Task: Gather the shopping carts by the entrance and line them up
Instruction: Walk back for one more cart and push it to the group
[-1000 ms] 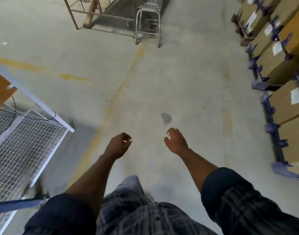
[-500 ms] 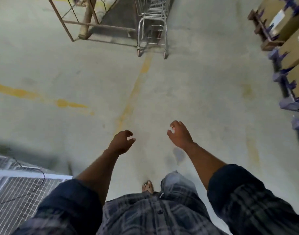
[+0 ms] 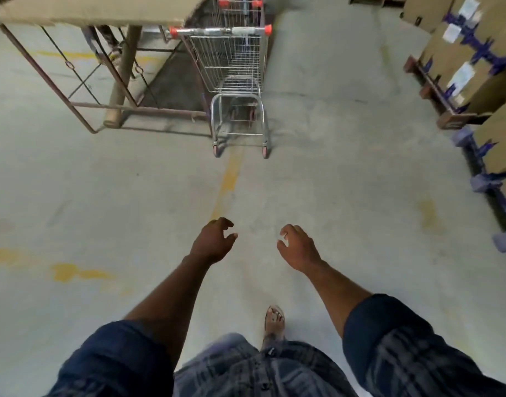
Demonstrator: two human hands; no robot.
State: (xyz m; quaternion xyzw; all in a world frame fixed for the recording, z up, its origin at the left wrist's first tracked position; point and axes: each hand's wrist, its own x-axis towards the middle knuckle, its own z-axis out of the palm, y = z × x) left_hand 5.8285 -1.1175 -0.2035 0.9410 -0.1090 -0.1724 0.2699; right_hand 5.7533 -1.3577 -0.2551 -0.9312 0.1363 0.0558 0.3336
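A silver wire shopping cart (image 3: 234,70) with red-capped handle ends stands straight ahead on the concrete floor, its handle toward me. A second cart's red-tipped handle (image 3: 237,2) shows just beyond it at the top edge. My left hand (image 3: 213,240) and my right hand (image 3: 299,247) are stretched out in front of me, well short of the cart. Both hold nothing, and their fingers hang loosely curled.
A rusty metal-framed table (image 3: 102,81) with a cardboard top stands left of the cart. Stacked cardboard boxes (image 3: 469,61) on pallets line the right side. Faded yellow lines (image 3: 229,179) mark the floor. My sandalled foot (image 3: 274,322) steps forward.
I have walked forward, so the cart is nearer and its handle has come into view. The white mesh rack on the left has dropped out of sight. Both hands stay empty.
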